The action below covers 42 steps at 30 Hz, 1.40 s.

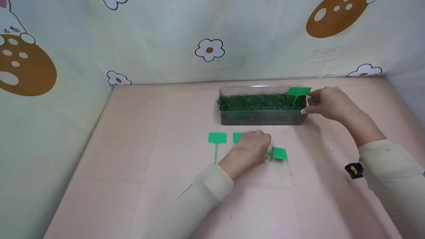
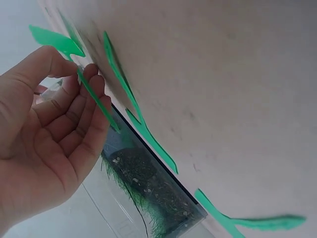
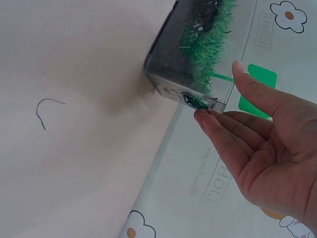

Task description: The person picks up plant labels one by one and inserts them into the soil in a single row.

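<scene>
A clear planter box (image 1: 262, 118) holding dark soil and green grass (image 1: 255, 102) stands toward the back of the table. One green plant label (image 1: 298, 91) is upright in the grass at the right end. My right hand (image 1: 332, 103) grips that end of the box, thumb at the front corner and fingers against the end wall. In front of the box, my left hand (image 1: 249, 149) pinches another green plant label (image 1: 279, 153) by its thin stem (image 2: 94, 95), just above the table. Two more labels lie flat: one left of the hand (image 1: 217, 137), one partly hidden behind it (image 1: 237, 137).
The table (image 1: 132, 149) has a pale pink cover. A patterned backdrop (image 1: 159, 43) stands behind the box and along both sides. A dark thread (image 3: 39, 111) lies right of the box. A small black object (image 1: 354, 170) is beside the right sleeve.
</scene>
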Available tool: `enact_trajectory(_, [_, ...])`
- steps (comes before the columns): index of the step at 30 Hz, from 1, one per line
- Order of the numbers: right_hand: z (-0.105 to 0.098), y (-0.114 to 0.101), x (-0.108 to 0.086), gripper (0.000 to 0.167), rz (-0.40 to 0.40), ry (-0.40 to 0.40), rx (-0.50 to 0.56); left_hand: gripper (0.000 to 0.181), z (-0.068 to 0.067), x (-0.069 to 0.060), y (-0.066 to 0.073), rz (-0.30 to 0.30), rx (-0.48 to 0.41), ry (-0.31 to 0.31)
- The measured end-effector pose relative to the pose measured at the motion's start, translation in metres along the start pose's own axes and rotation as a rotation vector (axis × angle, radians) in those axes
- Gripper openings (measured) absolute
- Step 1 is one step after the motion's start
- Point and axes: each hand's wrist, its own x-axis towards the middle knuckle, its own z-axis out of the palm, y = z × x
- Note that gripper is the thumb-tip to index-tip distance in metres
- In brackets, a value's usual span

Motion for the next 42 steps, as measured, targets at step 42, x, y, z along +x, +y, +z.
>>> enact_trajectory(42, [0.000,-0.001,0.000,0.064,0.018,-0.005,0.022,0.016,-0.058,0.047,-0.032,0.005,-1.323,0.564])
